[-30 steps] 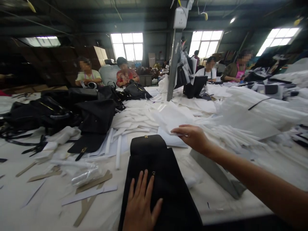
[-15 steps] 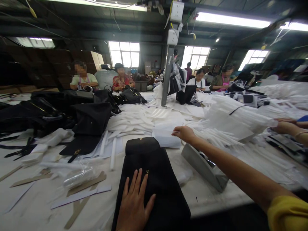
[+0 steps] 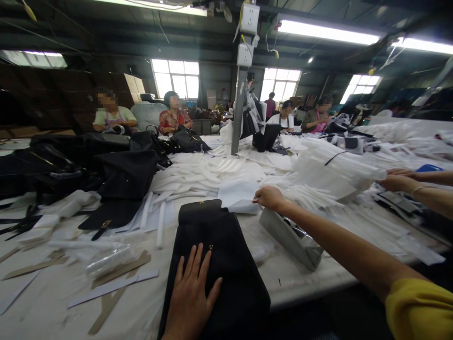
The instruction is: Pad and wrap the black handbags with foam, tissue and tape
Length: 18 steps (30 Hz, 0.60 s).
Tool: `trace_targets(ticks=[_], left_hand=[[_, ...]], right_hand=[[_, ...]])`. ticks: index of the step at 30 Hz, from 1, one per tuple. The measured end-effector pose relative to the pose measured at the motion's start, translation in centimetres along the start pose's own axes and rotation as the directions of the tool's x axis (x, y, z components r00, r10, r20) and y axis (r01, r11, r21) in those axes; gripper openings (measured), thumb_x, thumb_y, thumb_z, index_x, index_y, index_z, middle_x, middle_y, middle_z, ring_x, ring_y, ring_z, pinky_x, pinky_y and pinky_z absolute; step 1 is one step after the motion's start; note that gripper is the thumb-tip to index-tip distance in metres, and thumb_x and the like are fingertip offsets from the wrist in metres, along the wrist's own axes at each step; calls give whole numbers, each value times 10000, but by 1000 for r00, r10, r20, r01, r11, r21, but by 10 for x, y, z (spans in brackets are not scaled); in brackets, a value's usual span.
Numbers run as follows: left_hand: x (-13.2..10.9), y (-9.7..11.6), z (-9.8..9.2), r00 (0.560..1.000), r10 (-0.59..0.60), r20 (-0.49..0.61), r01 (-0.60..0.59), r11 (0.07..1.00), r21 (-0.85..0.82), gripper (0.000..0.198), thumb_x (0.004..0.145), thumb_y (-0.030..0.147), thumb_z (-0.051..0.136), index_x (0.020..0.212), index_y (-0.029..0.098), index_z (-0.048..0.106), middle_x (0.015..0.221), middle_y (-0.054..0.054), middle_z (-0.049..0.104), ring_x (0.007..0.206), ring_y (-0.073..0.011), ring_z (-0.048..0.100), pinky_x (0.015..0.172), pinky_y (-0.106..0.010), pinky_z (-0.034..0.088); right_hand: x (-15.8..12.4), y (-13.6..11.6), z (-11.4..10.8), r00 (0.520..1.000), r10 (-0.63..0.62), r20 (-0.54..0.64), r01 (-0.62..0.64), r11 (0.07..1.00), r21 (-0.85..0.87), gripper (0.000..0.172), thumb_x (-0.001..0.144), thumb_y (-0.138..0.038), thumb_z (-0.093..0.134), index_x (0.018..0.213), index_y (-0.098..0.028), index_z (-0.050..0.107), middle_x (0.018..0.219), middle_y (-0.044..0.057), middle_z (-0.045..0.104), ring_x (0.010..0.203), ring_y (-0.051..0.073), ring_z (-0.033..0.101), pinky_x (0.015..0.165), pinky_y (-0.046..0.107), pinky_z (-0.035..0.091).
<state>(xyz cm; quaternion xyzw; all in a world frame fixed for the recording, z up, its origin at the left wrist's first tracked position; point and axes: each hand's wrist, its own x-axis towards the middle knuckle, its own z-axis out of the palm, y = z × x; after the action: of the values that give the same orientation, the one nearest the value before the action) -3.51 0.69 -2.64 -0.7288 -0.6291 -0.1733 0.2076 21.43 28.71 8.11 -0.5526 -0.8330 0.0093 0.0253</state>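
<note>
My left hand [image 3: 191, 293] lies flat with spread fingers on a black bag [image 3: 233, 264], just below its small gold-coloured fitting [image 3: 211, 247]. The bag's flap [image 3: 198, 211] is folded back at the far end and carries a gold-coloured piece. Stretched out past the bag, my right hand [image 3: 269, 197] pinches the near right corner of a white sheet [image 3: 238, 192], which lies on white foam pieces. Under my right forearm stands a grey box-like holder [image 3: 288, 241] with something shiny inside.
More black bags [image 3: 127, 174] are heaped at the left. Cardboard strips [image 3: 120, 271] and clear plastic [image 3: 113, 259] litter the table [image 3: 297, 281]. A metal post [image 3: 239, 113] with sockets rises mid-table. At the right, another person's hands [image 3: 399, 182] hold a bundle of white sheets [image 3: 325, 172]. Several people sit opposite.
The white sheet's near corner is lifted slightly in my right hand's pinch. The view has shifted a little to the right. My left hand stays on the bag.
</note>
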Motion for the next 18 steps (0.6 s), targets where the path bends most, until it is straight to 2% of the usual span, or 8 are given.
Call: trace_targets(ticks=[4,8,12,15,18], left_hand=[[0,0,0,1000,-2,-11,2,1000,-6,648,932,470,513,1495,181,373,1570,-117,358,1433,-309,360,1155,-508,270],[0,-1,2,1000,9,-26,-9,1000,1,641,927,468,519,1485,181,389,1574,-113,351,1438,-308,350,1155,-501,260],[-1,-2,3,1000,15,-21,-15,1000,25,644,927,470,514,1486,177,387,1574,-116,350,1436,-303,353,1154,-496,255],[-1,-2,3,999,24,-23,-23,999,40,638,927,465,512,1484,177,392,1568,-118,361,1437,-297,353,1157,-491,247],[-1,-1,2,1000,24,-20,-23,999,47,645,923,459,516,1488,177,383,1566,-116,367,1440,-290,347,1164,-481,229]], right_hand=[[3,5,1,997,21,-78,-20,1000,3,264,815,-491,695,802,-233,748,845,49,755,868,230,682,673,286,428],[6,13,3,996,10,-92,-8,999,32,278,771,-506,734,789,-229,732,848,52,752,839,226,672,628,270,390],[3,18,6,997,-71,-31,74,992,103,265,707,-455,800,863,-248,745,900,33,762,863,228,678,646,262,413],[-1,21,7,985,-164,51,152,969,194,349,665,-419,835,974,-275,759,968,6,771,881,212,693,678,242,456],[0,27,7,975,-205,82,176,945,277,327,777,-511,732,1009,-283,764,958,-17,774,863,188,705,721,226,493]])
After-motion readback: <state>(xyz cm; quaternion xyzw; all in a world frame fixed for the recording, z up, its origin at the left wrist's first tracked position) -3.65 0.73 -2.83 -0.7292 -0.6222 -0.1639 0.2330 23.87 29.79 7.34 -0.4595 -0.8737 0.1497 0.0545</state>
